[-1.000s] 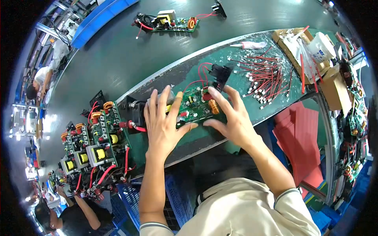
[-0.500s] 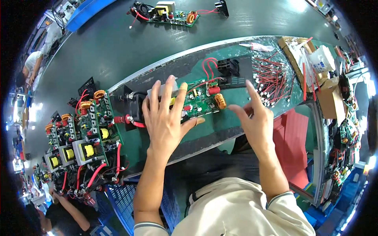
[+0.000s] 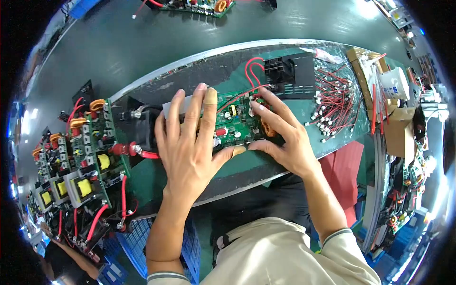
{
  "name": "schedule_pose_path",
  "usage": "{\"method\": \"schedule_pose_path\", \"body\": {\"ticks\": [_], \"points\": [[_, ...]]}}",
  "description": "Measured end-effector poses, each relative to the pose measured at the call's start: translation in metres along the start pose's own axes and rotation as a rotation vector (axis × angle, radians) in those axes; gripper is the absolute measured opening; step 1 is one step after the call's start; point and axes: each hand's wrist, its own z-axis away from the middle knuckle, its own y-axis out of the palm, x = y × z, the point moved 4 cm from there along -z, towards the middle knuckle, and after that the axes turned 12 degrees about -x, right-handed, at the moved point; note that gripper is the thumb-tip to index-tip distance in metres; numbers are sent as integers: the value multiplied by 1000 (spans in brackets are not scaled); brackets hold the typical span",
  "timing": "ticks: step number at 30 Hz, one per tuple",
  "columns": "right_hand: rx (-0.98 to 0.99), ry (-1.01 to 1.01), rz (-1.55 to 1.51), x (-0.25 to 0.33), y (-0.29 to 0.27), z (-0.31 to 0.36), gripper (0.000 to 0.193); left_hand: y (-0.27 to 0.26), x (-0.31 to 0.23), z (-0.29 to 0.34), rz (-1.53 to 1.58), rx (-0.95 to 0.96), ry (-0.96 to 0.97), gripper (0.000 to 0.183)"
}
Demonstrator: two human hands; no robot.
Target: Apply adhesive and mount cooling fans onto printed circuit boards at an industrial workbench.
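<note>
The bench (image 3: 142,52) carries a green circuit board (image 3: 235,126) under both hands. The left hand (image 3: 187,147) lies flat over its left end, grip wide; the right hand (image 3: 285,137) pinches its right edge, near the red wires (image 3: 332,102).

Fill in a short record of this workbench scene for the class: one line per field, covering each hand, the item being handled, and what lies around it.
Left hand: left hand lies flat, fingers spread, over the left part of the green circuit board.
Right hand: right hand holds the board's right end, fingertips on top.
Behind board: black finned block with looped red wires.
Right of board: heap of short red wire leads.
Left side: row of assembled boards with yellow-topped parts.
</note>
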Motion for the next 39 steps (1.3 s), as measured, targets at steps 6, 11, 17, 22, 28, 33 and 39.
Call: {"method": "schedule_pose_path", "body": {"ticks": [6, 11, 17, 22, 28, 33, 39], "points": [[3, 100, -8, 0, 0, -9, 71, 3, 0, -2, 20, 46, -55, 102], [-26, 121, -33, -1, 6, -8, 65, 2, 2, 1, 35, 44, -127, 98], [-76, 144, -55, 0, -4, -7, 53, 3, -10, -8, -2, 35, -64, 84], [-254, -20, -82, 0, -5, -3, 49, -2, -17, -13, -64, -25, 6, 88], [-335, -93, -154, 32, -107, 33, 51, -10, -6, 14, 105, -152, 21, 108], [-617, 136, 680, -43, -264, 57, 42, -25, -2, 59, 93, -364, -60, 64], [-66, -57, 909, -135, -280, 21, 42, -16, -2, 52, 169, -356, -73, 42]]}}
